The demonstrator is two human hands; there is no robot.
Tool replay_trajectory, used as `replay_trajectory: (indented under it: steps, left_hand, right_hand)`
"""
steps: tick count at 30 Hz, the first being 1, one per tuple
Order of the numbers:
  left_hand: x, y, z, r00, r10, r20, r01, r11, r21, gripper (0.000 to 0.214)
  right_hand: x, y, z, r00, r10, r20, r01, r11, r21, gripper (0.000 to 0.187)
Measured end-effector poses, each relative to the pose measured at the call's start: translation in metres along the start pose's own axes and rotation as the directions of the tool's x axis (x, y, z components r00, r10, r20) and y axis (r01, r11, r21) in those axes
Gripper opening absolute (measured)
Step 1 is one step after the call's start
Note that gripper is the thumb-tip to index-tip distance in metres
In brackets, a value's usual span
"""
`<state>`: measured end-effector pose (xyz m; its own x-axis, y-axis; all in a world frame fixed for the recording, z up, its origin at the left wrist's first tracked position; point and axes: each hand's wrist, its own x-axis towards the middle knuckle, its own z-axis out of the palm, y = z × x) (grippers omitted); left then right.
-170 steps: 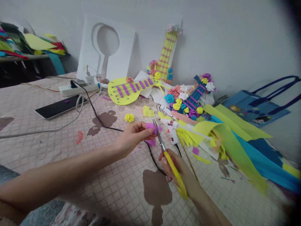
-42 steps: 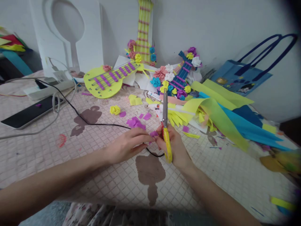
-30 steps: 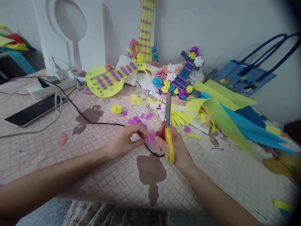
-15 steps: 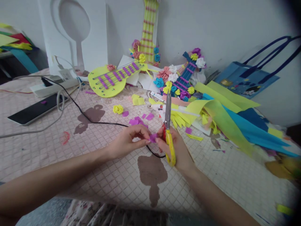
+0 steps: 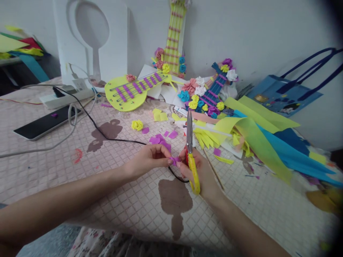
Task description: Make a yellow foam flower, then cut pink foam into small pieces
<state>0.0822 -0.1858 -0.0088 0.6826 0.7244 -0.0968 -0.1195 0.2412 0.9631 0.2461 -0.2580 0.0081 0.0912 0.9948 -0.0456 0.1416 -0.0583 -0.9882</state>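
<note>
Between the fingertips of my left hand [image 5: 146, 161] and my right hand [image 5: 199, 171] is a small purple paper piece [image 5: 175, 161], pinched from both sides and looking twisted in the middle. My right hand also keeps a pair of scissors [image 5: 190, 142] with yellow and red handles, blades together and pointing away from me. Just beyond my fingers lie several loose purple paper pieces [image 5: 160, 140]. A yellow paper flower [image 5: 137, 125] sits to their left. The black cable [image 5: 125, 141] runs behind my left hand and shows again below my fingers.
A yellow paper guitar [image 5: 125, 96], a blue one with flowers [image 5: 211, 92] and an upright yellow neck [image 5: 174, 39] stand at the back. Yellow and blue paper sheets [image 5: 284, 142] spread over the right. A phone [image 5: 45, 123] and power strip [image 5: 65, 98] lie left; a blue bag [image 5: 281, 91] stands right.
The purple paper piece was flatter between my fingertips and now looks twisted and narrower. My hands stay close together, scissors still in the right. The view has shifted slightly.
</note>
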Motion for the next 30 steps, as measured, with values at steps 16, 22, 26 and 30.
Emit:
replay_trajectory:
  steps: [16,22,26,30]
  left_hand:
    - [0.0,0.001,-0.003,0.997,0.018,0.069,-0.023,0.997,0.074,0.024]
    - [-0.001,-0.001,-0.001,0.998,0.016,0.058,-0.023,0.992,0.125,0.023]
    - [-0.001,-0.004,-0.002,0.999,-0.01,0.043,0.006,0.996,0.09,0.024]
    - [-0.001,-0.006,-0.002,0.999,-0.023,0.046,0.02,0.998,0.065,0.024]
  right_hand:
    - [0.002,0.0,0.001,0.999,0.007,-0.034,-0.006,1.0,0.031,0.021]
    - [0.003,0.001,0.001,0.999,-0.004,-0.039,0.004,1.0,0.002,0.028]
    - [0.002,0.003,0.003,1.0,0.009,-0.017,-0.009,1.0,-0.005,0.028]
    - [0.001,0.003,0.004,0.999,0.02,-0.029,-0.021,1.0,-0.015,0.029]
